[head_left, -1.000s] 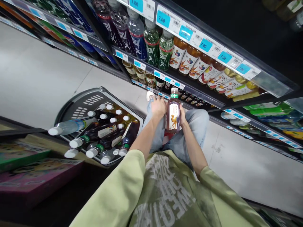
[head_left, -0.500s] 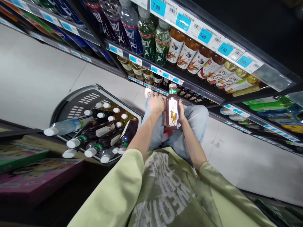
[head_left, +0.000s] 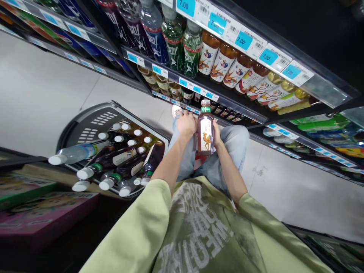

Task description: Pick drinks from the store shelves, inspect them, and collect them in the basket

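Facing both hands, a dark shelving unit (head_left: pixel 332 91) formed the largest element and ran beyond the fingertips from left to right. Its main level, ahead of the hands, carried red-banded green bottles (head_left: pixel 189 57) and, farther right, white-labelled bottles (head_left: pixel 222 62); a lower level, just beyond the hands, carried dark bottles (head_left: pixel 224 112), partly hidden. The basket (head_left: pixel 91 127) stood to the left of the left hand. It was loaded with numerous white-capped bottles: a clear bottle (head_left: pixel 76 152) leaned over the rim on the side farthest from the hands, and dark bottles with green neck bands (head_left: pixel 122 156) leaned nearer the left forearm. Placement of that group was judged complete. The left hand (head_left: pixel 186 125) rested over the left trouser leg (head_left: pixel 186 163), beside the held bottle (head_left: pixel 205 136), with fingers loosely extended and nothing visibly grasped; whether its thumb touched the bottle could not be determined. The right hand (head_left: pixel 217 134) gripped the held bottle along its right side, between the knees, with the neck pointing away from the body and the camel label facing upward. This bottle lay in neither the basket nor the shelving unit, so its placement was judged outstanding; the count of further items could not be established. Its white cap (head_left: pixel 205 102), the smallest part noted, was fitted.
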A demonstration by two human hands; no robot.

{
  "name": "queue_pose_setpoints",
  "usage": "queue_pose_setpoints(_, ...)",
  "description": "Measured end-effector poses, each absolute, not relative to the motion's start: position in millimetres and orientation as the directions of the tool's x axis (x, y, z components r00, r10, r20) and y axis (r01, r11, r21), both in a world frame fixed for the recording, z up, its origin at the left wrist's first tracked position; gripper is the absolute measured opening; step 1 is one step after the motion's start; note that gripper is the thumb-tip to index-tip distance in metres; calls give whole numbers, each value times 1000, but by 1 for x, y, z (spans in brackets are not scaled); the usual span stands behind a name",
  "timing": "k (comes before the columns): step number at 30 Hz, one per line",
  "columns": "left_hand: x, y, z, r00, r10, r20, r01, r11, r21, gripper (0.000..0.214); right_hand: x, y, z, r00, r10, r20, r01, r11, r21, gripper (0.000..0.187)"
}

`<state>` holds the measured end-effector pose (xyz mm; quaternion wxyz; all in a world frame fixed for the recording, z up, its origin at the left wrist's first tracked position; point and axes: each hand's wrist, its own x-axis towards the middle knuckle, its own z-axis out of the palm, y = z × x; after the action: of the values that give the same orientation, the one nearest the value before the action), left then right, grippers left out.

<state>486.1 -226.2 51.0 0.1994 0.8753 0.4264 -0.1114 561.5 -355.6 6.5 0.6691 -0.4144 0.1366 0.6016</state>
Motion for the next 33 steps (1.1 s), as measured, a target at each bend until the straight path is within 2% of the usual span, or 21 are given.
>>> queue_pose_setpoints(7, 486, -226, 49, 612, 698, -372, 790, -558, 253, 47, 559, -353, 13, 266, 648, -714, -927, -31, -373, 65)
queue_pose_setpoints(21, 486, -226, 50, 610, 700, -372, 792, -558, 248, 46, 560, -355, 16, 252, 652, -715, -931, -38, -363, 61)
queue_pose_setpoints(26, 486, -226, 50, 609, 696, -379, 792, -552, 259, 47, 562, -356, 15, 215, 690, -691, -933, -65, -354, 69)
queue_pose_setpoints(29, 487, -226, 51, 609, 700, -372, 793, -552, 259, 47, 562, -355, 16, 237, 696, -678, -927, -46, -372, 72)
queue_pose_setpoints(33, 486, -228, 54, 608, 706, -362, 794, -549, 263, 47, 557, -357, 25, 284, 657, -698, -920, -18, -392, 66)
